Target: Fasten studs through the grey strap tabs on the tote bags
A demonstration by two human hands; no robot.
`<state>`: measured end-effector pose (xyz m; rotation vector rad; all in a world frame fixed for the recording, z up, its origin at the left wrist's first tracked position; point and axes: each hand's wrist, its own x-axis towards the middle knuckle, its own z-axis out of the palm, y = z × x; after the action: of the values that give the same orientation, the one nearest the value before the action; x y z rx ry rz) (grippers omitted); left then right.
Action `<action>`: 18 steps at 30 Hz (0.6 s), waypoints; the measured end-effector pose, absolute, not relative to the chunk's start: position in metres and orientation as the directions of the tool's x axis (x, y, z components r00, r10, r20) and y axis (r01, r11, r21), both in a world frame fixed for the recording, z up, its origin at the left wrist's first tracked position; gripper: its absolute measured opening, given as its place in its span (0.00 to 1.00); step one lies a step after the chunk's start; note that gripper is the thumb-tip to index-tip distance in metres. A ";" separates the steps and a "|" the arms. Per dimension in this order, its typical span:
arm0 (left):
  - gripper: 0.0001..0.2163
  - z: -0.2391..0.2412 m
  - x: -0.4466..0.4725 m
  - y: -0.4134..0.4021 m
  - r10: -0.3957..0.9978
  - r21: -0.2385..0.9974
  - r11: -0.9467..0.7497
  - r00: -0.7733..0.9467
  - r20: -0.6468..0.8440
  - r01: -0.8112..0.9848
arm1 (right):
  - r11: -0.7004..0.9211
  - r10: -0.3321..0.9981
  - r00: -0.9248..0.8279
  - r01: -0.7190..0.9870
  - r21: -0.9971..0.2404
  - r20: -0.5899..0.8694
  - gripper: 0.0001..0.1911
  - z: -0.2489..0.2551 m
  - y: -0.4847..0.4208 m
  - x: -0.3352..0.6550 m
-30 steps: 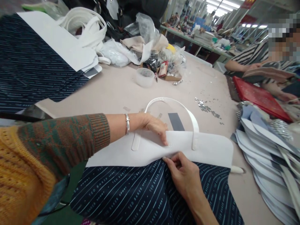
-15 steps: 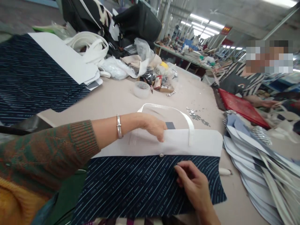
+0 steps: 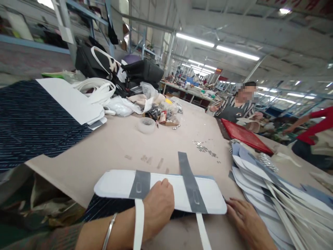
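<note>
Across the near side of the table lies a long white bag panel with rounded ends. Two grey tape strips cross it, each framing a small rectangular opening. White straps run from the panel toward me; one passes over my left forearm. Dark navy striped fabric shows under the panel's near edge. My left hand rests against the panel between the strips, fingers curled closed; what they grip is hidden. My right hand is at the panel's right end, fingers stretched out and fingertips by its edge.
More striped fabric with white panels lies left. Stacked white pieces with straps stand close on the right. Farther back are a tape roll, scattered metal bits, a red tray and a co-worker.
The bag panel has been turned over: its grey-taped side now shows and the straps point toward me. My right hand moved from above the fabric to the panel's right end. The view tilted up.
</note>
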<state>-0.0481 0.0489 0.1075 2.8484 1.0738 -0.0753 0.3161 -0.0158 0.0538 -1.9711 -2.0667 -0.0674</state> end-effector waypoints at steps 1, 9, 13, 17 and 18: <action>0.16 0.097 -0.049 0.041 0.677 0.079 -0.731 0.735 -0.049 0.678 | 0.061 0.976 -0.028 0.988 -0.145 0.217 0.15 0.057 -0.015 0.321; 0.28 0.050 -0.057 0.004 0.778 0.232 -0.627 0.613 0.138 0.743 | -0.101 0.984 0.164 0.843 -0.528 0.075 0.17 0.095 0.027 0.217; 0.23 0.042 -0.062 -0.005 0.687 0.200 -0.724 0.661 0.303 0.661 | -0.133 0.983 -0.010 0.651 -0.747 -0.184 0.14 0.084 0.063 0.127; 0.10 0.008 -0.082 -0.030 0.437 0.078 -0.868 0.681 0.588 0.490 | -0.159 0.957 -0.074 0.674 -0.721 -0.280 0.07 0.067 0.088 0.103; 0.08 -0.004 -0.091 -0.038 0.437 0.085 -0.871 0.683 0.585 0.484 | -0.172 0.949 -0.079 0.679 -0.714 -0.304 0.06 0.064 0.092 0.103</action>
<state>-0.0913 -0.0383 -0.0035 2.9516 0.8084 0.9936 0.1035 0.0917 0.0641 -1.8635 -1.7599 1.1176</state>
